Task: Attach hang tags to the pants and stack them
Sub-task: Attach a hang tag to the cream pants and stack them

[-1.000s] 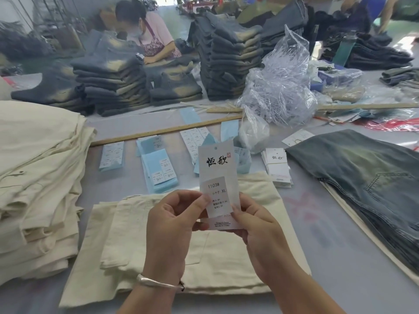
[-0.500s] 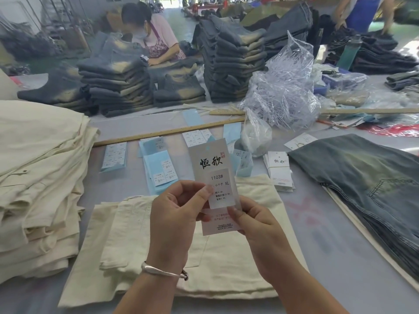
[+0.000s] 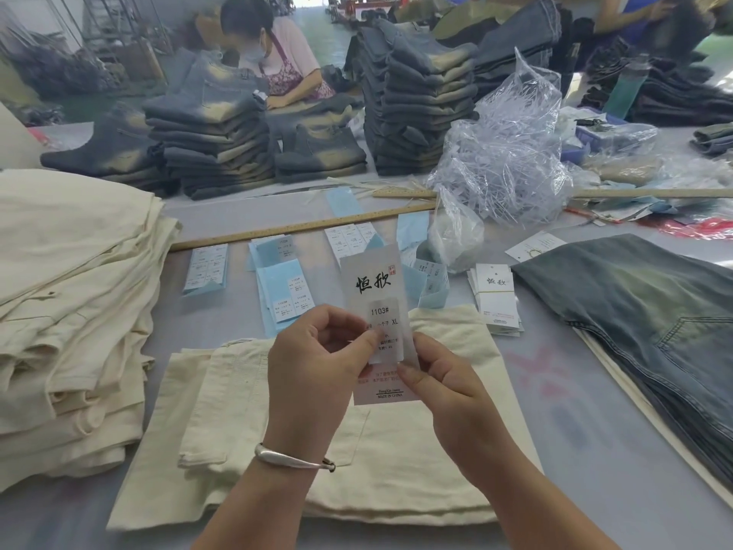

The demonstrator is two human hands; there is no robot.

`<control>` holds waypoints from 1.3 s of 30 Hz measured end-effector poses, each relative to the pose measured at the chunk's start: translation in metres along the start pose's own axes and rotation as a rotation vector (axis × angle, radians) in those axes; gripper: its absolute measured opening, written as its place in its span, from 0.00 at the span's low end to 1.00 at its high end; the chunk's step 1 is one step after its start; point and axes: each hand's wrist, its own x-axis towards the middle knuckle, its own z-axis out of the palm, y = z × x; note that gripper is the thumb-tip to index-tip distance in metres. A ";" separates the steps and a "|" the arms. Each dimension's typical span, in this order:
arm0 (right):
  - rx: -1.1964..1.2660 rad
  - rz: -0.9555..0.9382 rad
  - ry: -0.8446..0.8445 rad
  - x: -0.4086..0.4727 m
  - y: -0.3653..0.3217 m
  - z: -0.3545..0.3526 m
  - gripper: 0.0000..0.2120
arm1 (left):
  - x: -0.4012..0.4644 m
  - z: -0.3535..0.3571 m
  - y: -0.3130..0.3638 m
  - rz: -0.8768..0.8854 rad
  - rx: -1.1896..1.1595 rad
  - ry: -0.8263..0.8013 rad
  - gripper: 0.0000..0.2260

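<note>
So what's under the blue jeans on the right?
A cream fabric edge shows along the near side of the blue jeans, lying on the table. How far it reaches underneath, or what it is, is covered.

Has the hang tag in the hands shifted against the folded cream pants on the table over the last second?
Yes, slightly. The hang tag, pinched by the left hand and right hand, has tilted leftward at its top relative to the cream pants; otherwise it stays above them.
</note>
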 end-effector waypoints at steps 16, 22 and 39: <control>0.180 0.003 -0.007 0.000 -0.002 -0.007 0.18 | 0.003 0.008 -0.002 0.198 0.544 0.081 0.22; 0.169 0.062 -0.007 -0.001 -0.004 -0.014 0.19 | 0.013 0.005 0.001 -0.176 -0.243 -0.309 0.24; 0.019 0.265 0.080 0.008 -0.008 -0.052 0.08 | 0.021 0.058 -0.028 -0.187 -0.262 -0.133 0.09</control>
